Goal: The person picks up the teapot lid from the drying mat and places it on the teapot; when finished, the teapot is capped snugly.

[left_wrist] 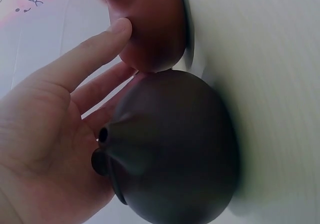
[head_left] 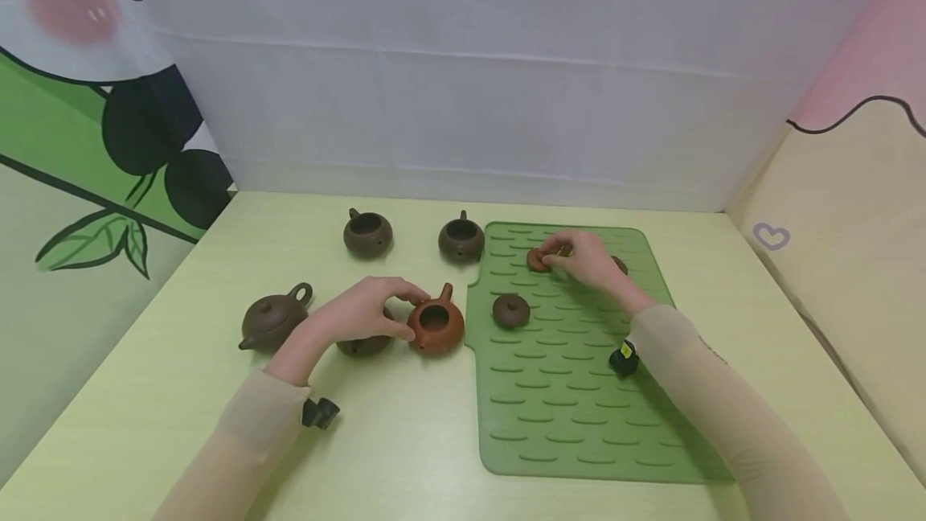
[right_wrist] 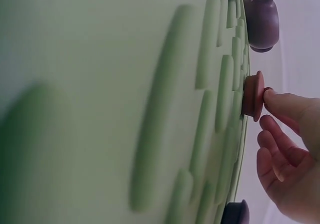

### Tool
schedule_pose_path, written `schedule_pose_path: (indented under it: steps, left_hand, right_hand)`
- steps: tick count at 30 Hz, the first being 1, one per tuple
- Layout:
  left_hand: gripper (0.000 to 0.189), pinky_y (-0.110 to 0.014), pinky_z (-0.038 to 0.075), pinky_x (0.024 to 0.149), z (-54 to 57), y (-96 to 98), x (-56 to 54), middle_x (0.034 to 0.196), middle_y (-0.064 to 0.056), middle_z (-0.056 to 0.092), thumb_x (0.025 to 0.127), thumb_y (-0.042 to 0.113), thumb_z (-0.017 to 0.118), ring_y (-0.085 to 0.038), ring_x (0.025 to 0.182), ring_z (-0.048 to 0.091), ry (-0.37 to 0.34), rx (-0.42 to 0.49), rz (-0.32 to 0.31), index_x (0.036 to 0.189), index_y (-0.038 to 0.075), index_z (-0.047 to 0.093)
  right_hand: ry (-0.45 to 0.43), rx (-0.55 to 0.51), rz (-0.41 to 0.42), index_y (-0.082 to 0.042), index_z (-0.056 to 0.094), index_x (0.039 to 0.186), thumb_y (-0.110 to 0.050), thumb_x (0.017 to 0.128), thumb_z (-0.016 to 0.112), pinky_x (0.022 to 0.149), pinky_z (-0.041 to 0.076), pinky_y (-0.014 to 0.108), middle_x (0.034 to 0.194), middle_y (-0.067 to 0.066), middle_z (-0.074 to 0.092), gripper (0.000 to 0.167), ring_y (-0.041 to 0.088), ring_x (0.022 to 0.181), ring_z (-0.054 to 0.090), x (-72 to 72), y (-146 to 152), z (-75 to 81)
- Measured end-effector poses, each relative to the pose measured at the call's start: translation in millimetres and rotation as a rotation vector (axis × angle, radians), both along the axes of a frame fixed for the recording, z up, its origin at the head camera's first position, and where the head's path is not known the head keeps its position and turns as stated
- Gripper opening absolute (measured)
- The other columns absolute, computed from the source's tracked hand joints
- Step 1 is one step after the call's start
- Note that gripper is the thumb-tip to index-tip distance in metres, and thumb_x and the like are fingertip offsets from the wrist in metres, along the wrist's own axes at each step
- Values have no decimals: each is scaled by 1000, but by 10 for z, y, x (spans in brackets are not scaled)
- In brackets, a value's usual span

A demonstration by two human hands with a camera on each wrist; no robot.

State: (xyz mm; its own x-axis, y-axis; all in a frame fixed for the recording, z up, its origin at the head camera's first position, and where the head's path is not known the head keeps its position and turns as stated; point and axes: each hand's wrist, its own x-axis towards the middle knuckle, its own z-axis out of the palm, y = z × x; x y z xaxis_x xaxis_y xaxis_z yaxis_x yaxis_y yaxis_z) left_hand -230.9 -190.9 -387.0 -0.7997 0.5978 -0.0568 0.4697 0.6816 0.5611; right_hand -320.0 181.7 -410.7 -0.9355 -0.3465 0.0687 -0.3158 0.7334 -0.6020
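Note:
With thumb and fingers spread around its near side, my left hand [head_left: 365,310] grips a reddish-brown teapot [head_left: 443,336], whose top opening has no lid. The thumb presses by its spout in the left wrist view. Under that hand sits a dark lidded teapot [left_wrist: 175,149], largely covered in the head view. My right hand [head_left: 584,260] pinches the knob of a reddish lid [right_wrist: 254,96] at the green mat; the other fingers curl loosely below. A dark lid [head_left: 510,310] lies nearer on the mat, and another dark lid [head_left: 619,264] is partly hidden behind the right wrist.
Two lidless dark teapots stand farther back, one at the left [head_left: 368,238] and one beside the mat's edge [head_left: 461,243]. At the far left is a dark teapot with its lid on [head_left: 269,323]. The ridged green mat [head_left: 564,441] covers the table's right-centre; a white cloth [head_left: 463,119] hangs behind.

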Motion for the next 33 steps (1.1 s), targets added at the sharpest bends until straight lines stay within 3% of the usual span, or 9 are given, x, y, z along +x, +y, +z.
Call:
schedule_pose_path:
  steps: [11,21,28,33]
  left_hand:
    - [52,-47,49,99,-15,-4,5,122,-2,69,80,23,82,-24,117,63,-2,14,6,128,16,64]
    - [52,-47,49,100,-28,-20,10,123,-2,69,81,23,82,-24,117,62,2,26,8,129,15,64]
    - [52,-46,50,99,-31,-43,-3,124,-2,68,82,22,81,-24,117,62,-13,32,1,130,15,63]
    - [51,-45,51,98,-36,-41,-15,124,-1,69,82,22,81,-22,117,63,-25,32,5,130,16,63]
  right_hand:
    - [78,15,32,-13,73,106,-25,92,70,81,53,40,104,7,73,18,23,94,66,94,-114,113]
    - [179,-77,136,-18,75,105,-26,90,73,70,53,30,100,0,73,17,15,83,65,330,-465,307]
    - [161,-161,228,-18,75,103,-23,90,74,72,55,34,96,-3,73,14,10,83,62,515,-763,425]
    - [146,-198,274,-20,74,102,-22,89,75,68,54,29,95,-4,71,13,8,80,62,667,-934,462]
